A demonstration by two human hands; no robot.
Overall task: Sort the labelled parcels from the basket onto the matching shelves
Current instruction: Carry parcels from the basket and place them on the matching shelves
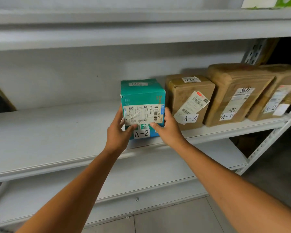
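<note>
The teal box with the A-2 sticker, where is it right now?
In the head view the teal box sits centre frame on the middle shelf, held between both hands, left hand and right hand, just left of a brown A-2 parcel.

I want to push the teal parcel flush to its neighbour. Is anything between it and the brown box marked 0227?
Head view: only the right hand, gripping the teal parcel; its fingers fill the narrow gap before the brown box.

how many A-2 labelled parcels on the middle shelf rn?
4. The teal box held by both hands, then three brown parcels to its right: first, second, and third at the frame edge. More may sit out of view.
</note>
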